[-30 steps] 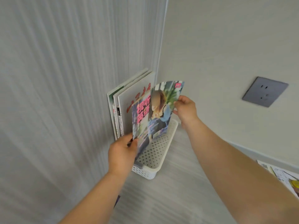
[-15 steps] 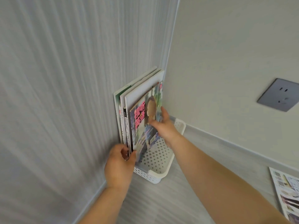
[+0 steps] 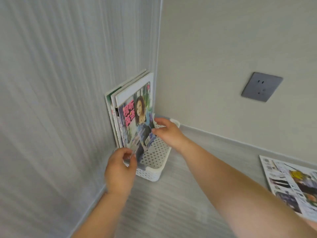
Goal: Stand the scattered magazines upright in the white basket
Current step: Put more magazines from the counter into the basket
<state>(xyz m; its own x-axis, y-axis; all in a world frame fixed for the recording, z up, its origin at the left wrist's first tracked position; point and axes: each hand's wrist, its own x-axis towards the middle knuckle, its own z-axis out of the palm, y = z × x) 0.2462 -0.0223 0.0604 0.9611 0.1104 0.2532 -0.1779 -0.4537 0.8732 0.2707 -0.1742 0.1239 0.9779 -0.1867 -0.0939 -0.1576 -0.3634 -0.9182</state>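
A white perforated basket (image 3: 157,175) sits on the floor in the room's corner. Several magazines (image 3: 120,95) stand upright in it against the left wall. In front of them stands a colourful magazine (image 3: 135,117) with pink characters and a portrait on its cover. My left hand (image 3: 120,170) pinches that magazine's lower near corner. My right hand (image 3: 167,132) holds its right edge between thumb and fingers, over the basket. Another magazine (image 3: 291,184) lies flat on the floor at the right.
A grey wall socket (image 3: 262,86) is on the right wall. A ribbed grey wall (image 3: 60,100) runs along the left, meeting the right wall just behind the basket. Grey wood-look floor (image 3: 171,212) spreads in front.
The colourful magazine has gone from tilted above the basket to upright against the others. My right hand slid down from its top edge to its right edge; my left hand kept the lower corner.
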